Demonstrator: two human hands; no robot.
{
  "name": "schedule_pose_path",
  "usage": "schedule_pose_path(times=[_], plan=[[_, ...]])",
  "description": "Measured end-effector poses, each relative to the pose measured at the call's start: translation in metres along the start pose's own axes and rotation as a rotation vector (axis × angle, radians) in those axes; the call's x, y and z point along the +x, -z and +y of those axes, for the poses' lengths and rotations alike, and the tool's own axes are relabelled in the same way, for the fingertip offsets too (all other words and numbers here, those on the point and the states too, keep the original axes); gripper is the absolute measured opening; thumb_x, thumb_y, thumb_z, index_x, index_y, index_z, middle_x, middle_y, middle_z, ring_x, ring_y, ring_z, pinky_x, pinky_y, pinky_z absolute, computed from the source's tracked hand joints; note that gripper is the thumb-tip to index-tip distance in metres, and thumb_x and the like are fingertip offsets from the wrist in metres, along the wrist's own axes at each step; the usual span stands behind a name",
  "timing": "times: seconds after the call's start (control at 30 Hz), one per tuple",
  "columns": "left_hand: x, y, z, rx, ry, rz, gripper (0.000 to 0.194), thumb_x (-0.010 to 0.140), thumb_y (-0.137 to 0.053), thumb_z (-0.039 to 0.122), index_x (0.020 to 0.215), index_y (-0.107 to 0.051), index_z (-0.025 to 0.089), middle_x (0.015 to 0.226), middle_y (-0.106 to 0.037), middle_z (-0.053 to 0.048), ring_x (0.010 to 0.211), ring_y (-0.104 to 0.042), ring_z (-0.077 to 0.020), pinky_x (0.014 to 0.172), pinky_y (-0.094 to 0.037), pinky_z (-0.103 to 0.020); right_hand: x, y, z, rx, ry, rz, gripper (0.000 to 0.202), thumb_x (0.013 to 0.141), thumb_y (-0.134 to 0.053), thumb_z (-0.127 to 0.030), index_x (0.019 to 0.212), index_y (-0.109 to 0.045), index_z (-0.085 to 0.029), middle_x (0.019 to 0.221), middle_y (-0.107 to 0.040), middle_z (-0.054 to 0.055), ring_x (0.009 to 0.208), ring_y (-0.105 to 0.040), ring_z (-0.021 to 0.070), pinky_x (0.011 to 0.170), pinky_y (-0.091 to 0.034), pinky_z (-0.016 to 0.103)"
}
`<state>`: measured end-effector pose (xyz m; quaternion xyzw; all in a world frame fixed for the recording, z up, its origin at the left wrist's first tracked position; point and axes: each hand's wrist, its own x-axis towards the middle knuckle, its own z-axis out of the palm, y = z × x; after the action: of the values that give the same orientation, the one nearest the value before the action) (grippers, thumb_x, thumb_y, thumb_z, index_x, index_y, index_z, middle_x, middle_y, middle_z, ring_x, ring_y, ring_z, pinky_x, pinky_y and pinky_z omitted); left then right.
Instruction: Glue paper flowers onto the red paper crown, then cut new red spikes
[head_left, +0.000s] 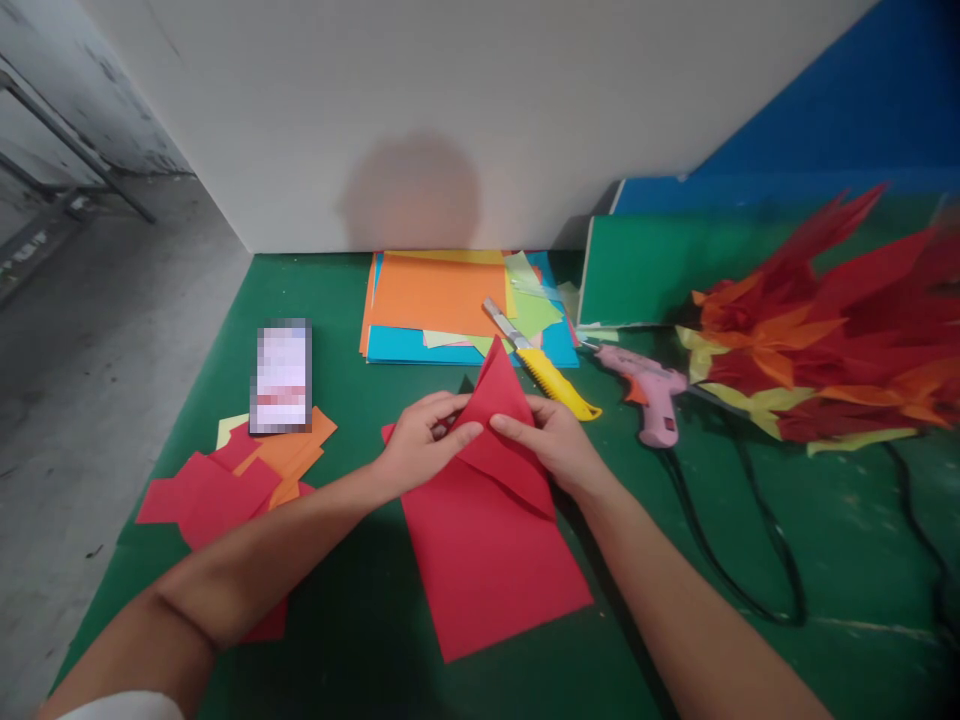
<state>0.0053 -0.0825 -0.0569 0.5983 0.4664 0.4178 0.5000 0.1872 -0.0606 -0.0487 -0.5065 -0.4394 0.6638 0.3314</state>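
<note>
A red sheet of paper (487, 560) lies at the middle of the green table, its far part folded up into a pointed flap. My left hand (427, 445) pinches the left edge of that fold between thumb and fingers. On the right edge, my right hand (551, 440) grips the same flap, its thumb on top near the point. Just beyond the hands rests a yellow box cutter (555, 380), its metal end over a stack of orange, blue and green paper (439, 290).
On the green table (330, 610), a phone (281, 378) and red and orange scraps (225, 485) lie left. A pink glue gun (652, 392) with a black cord and a red-orange paper arrangement (840, 330) are right. A white wall (525, 100) stands behind.
</note>
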Motion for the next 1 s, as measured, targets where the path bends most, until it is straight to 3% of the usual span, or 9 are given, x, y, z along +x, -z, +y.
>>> schedule_pose_path(times=[0.13,0.23,0.37,0.57,0.73,1.0], plan=[[0.001,-0.002,-0.004,-0.147,0.049,0.075,0.043,0.079,-0.069,0.037,0.117,-0.059,0.017,0.101,-0.062,-0.009,0.088,-0.061,-0.0163,0.074,-0.054,-0.027,0.0,0.001,0.0,-0.062,0.001,-0.076,0.035,0.06,-0.082,-0.044,0.086,-0.074,-0.021,0.086,-0.075,0.003,0.073,-0.068,0.0199,0.065,-0.054,0.031],[0.001,-0.003,-0.005,-0.198,0.022,0.111,0.044,0.077,-0.071,0.033,0.116,-0.054,0.019,0.098,-0.061,-0.006,0.086,-0.06,-0.014,0.07,-0.053,-0.024,-0.001,0.001,0.001,-0.048,-0.014,-0.11,0.033,0.063,-0.081,-0.044,0.086,-0.074,-0.022,0.085,-0.075,0.001,0.071,-0.067,0.0171,0.063,-0.052,0.028],[-0.002,-0.001,0.001,-0.071,-0.032,-0.002,0.02,0.081,-0.065,0.03,0.097,-0.064,0.018,0.108,-0.058,-0.008,0.086,-0.059,-0.0131,0.062,-0.05,-0.019,0.0,0.001,0.002,0.043,-0.016,-0.075,0.032,0.065,-0.078,-0.048,0.083,-0.071,-0.022,0.082,-0.073,0.0,0.067,-0.064,0.0145,0.062,-0.049,0.026],[-0.004,0.002,0.009,0.051,-0.027,-0.134,0.02,0.082,-0.063,0.026,0.1,-0.071,0.022,0.117,-0.057,-0.009,0.095,-0.06,-0.0165,0.056,-0.047,-0.017,0.004,0.001,0.004,0.149,0.019,0.016,0.033,0.062,-0.079,-0.049,0.073,-0.063,-0.023,0.075,-0.067,-0.003,0.065,-0.059,0.012,0.062,-0.047,0.024],[-0.003,0.001,0.005,0.079,-0.054,-0.186,0.017,0.083,-0.064,0.028,0.095,-0.073,0.019,0.092,-0.065,-0.007,0.072,-0.057,-0.012,0.052,-0.043,-0.019,0.005,0.0,0.002,0.165,0.038,0.06,0.039,0.058,-0.082,-0.047,0.064,-0.053,-0.022,0.068,-0.06,-0.004,0.061,-0.053,0.0105,0.059,-0.046,0.023],[-0.003,0.001,0.005,0.18,-0.111,-0.174,0.017,0.084,-0.064,0.027,0.096,-0.074,0.02,0.087,-0.069,-0.006,0.083,-0.062,-0.017,0.07,-0.051,-0.027,0.006,-0.001,0.001,0.163,0.043,0.11,0.045,0.052,-0.084,-0.05,0.063,-0.049,-0.023,0.066,-0.059,-0.005,0.058,-0.051,0.0103,0.058,-0.045,0.024]])
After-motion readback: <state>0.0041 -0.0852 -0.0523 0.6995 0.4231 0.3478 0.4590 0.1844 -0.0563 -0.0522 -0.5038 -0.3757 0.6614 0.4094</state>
